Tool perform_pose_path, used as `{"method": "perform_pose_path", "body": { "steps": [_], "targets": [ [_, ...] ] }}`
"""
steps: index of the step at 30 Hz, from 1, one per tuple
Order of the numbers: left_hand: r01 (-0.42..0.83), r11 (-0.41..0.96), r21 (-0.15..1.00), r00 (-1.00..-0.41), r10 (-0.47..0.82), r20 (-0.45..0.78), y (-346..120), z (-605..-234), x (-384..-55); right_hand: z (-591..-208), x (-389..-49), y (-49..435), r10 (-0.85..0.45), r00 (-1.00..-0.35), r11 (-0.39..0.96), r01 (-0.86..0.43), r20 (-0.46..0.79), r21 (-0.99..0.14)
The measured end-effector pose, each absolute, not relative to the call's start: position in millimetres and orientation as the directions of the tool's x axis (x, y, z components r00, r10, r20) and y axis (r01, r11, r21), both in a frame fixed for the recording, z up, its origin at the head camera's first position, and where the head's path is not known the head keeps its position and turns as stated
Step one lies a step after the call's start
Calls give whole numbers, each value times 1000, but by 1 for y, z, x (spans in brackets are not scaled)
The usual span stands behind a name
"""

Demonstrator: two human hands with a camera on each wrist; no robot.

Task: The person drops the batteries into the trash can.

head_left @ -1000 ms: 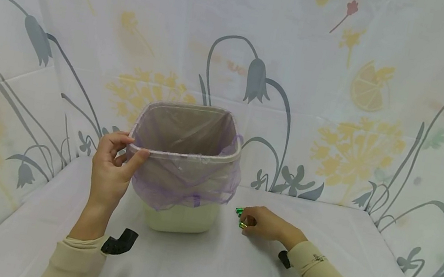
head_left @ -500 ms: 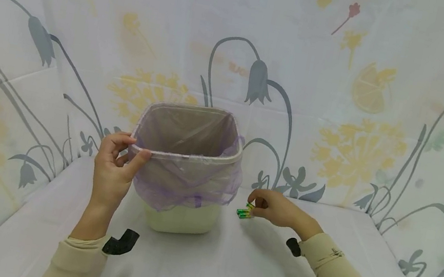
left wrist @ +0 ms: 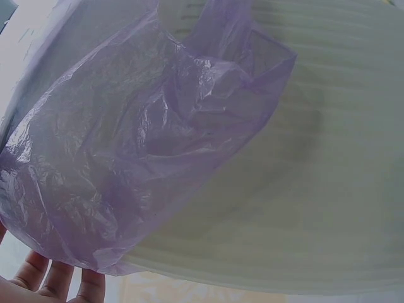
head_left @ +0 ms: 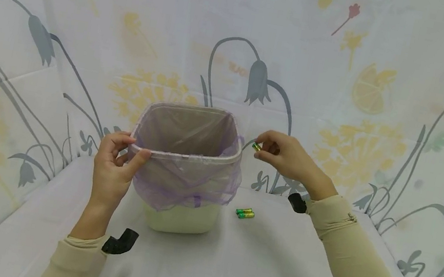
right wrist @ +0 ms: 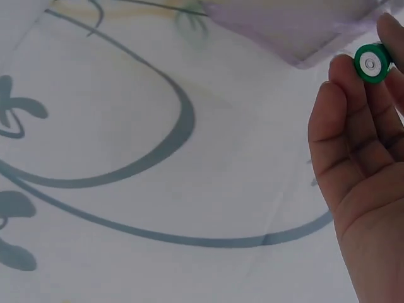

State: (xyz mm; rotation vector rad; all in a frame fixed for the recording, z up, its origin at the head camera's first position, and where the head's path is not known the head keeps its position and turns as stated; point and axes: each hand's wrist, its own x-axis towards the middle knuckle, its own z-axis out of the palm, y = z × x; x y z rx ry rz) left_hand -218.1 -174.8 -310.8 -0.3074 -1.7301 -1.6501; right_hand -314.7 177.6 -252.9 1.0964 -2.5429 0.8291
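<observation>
A pale green trash bin (head_left: pixel 181 218) stands upright, lined with a thin purple plastic bag (head_left: pixel 183 183) folded out over its rim. My left hand (head_left: pixel 114 169) grips the bin's near left rim, thumb in front and fingers at the side. The left wrist view has the bag (left wrist: pixel 145 132) close up against the bin wall (left wrist: pixel 315 189), with a few fingertips (left wrist: pixel 60 278) at lower left. Between thumb and fingers, my right hand (head_left: pixel 285 157) pinches a green and yellow battery (head_left: pixel 256 147), raised just right of the rim. The right wrist view shows this battery (right wrist: pixel 371 63) end-on.
Green and yellow batteries (head_left: pixel 245 213) lie side by side on the white table cover (head_left: pixel 202 274), right of the bin. Behind stands a flower-printed cloth backdrop (head_left: pixel 293 37), with similar cloth at both sides.
My right hand picks a battery off the group on the table and lifts it up to about rim height beside the bin. My left hand keeps its hold on the rim.
</observation>
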Motion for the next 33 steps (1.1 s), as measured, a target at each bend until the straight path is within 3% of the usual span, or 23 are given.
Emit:
{"method": "perform_pose_path", "body": {
  "steps": [14, 23, 33],
  "targets": [
    [613, 152, 775, -721, -293, 628, -174, -312, -218, -221, -320, 111, -622, -551, 392, -834, 557, -387],
    [619, 150, 771, -718, -290, 633, -174, -311, -218, -219, -327, 81, -648, -551, 380, -832, 526, -404],
    [618, 158, 771, -715, -297, 633, -175, -311, -218, -221, -338, 65, -648, -614, 442, -785, 450, -434]
  ]
}}
